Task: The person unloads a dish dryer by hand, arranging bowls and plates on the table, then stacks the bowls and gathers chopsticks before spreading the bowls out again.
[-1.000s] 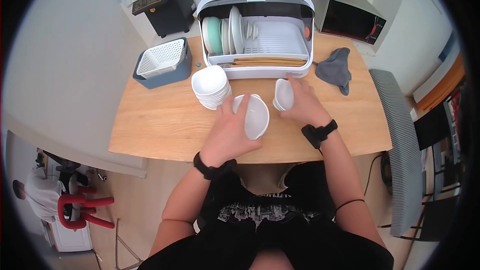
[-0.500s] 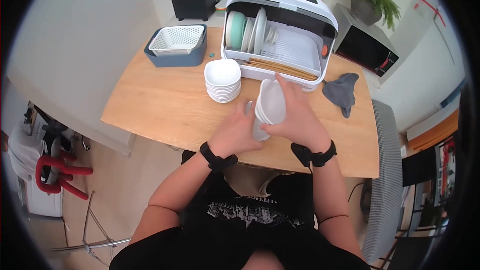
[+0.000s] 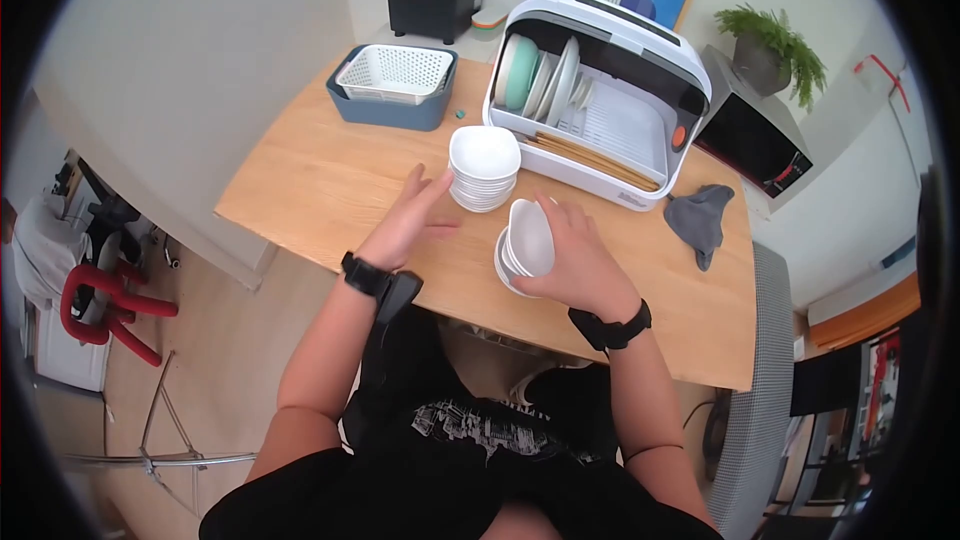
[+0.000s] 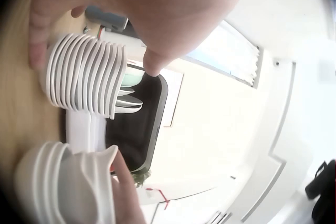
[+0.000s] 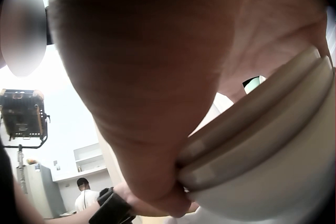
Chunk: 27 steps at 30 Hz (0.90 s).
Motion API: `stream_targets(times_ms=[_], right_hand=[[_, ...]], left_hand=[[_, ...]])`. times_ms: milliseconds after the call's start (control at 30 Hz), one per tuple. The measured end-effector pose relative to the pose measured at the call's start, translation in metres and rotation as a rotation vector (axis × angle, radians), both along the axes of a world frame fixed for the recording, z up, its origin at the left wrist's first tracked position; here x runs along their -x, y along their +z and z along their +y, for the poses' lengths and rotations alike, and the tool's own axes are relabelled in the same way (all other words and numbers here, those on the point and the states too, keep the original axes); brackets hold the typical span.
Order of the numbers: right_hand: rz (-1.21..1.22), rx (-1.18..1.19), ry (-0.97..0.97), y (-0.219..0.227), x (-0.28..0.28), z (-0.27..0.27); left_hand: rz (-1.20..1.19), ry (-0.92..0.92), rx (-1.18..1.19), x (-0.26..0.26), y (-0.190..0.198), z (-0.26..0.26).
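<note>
My right hand (image 3: 585, 265) grips a few nested white bowls (image 3: 531, 236) near the front of the table, thumb on the near side and fingers on the far side. They tilt, and the rim of a lower bowl shows at their left. In the right wrist view the thumb presses against the layered bowl rims (image 5: 257, 145). My left hand (image 3: 402, 225) is beside a tall stack of white bowls (image 3: 484, 168), holding nothing, its fingers loosely extended. Seen from the left wrist, that hand's fingers and thumb spread around the tall stack (image 4: 84, 77).
Behind the stack stands an open white dish cabinet (image 3: 600, 90) with plates, a green dish and wooden chopsticks (image 3: 590, 160). A blue basin (image 3: 395, 112) with a white basket (image 3: 400, 72) is at the back left. A grey cloth (image 3: 700, 220) lies at the right.
My right hand brought its bowls leftward to the bowl my left hand was holding. The left hand let go and moved left to the tall stack. The head view turned and shifted.
</note>
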State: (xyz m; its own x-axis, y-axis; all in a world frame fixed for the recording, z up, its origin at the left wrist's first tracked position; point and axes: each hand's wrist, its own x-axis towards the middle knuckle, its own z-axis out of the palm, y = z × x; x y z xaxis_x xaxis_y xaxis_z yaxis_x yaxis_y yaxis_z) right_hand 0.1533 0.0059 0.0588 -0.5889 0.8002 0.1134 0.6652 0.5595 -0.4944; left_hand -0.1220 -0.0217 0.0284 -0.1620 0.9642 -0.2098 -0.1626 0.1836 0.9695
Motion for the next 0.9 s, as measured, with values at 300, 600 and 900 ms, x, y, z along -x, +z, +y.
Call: stream_targets(times_ms=[300, 600, 900], right_hand=[[-0.053, 0.018, -0.003, -0.001, -0.007, -0.003], [-0.126, 0.001, -0.057, -0.007, -0.006, -0.006], [-0.097, 0.029, -0.066, -0.011, -0.012, -0.009]], left_hand=[[-0.557, -0.231, 0.061, -0.005, -0.036, 0.072], [-0.614, -0.203, 0.112, 0.002, -0.049, 0.086], [-0.604, -0.225, 0.122, -0.009, -0.037, 0.08]])
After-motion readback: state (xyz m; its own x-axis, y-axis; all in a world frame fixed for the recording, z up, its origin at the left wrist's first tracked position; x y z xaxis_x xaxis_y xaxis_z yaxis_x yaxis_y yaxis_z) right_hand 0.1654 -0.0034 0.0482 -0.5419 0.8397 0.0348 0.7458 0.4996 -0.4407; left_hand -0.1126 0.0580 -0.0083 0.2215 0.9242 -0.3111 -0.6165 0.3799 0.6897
